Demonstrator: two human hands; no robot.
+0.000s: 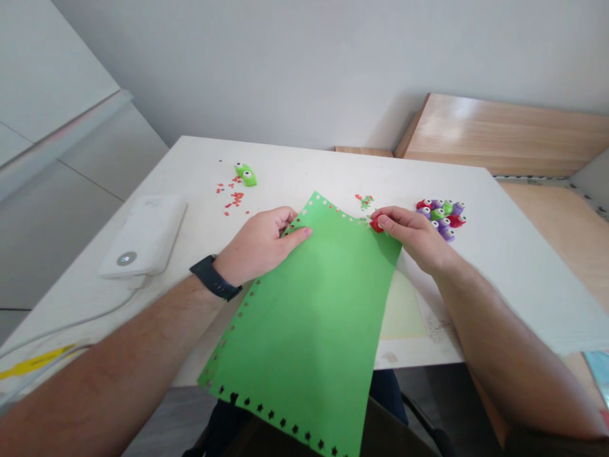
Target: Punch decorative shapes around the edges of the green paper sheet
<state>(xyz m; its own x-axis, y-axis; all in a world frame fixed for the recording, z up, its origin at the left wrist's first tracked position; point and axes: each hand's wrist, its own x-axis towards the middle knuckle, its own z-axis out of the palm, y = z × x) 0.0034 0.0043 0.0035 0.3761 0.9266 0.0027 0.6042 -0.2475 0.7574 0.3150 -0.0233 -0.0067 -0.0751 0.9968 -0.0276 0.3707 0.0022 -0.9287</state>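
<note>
A green paper sheet (323, 304) lies on the white table (295, 165), its near end hanging over the table's front edge. Small shapes are punched out along its left, far and near edges. My left hand (259, 244) grips the sheet's far left edge, fingers curled over it, thumb on top. A dark watch sits on that wrist. My right hand (412, 235) is closed on a small red punch (375, 223) at the sheet's far right corner.
A green punch (245, 173) lies far left beside red paper bits (233, 197). Several red, green and purple punches (443, 218) cluster right of my right hand. A white device (145, 236) with a cable sits left. A wooden surface (499, 133) stands behind.
</note>
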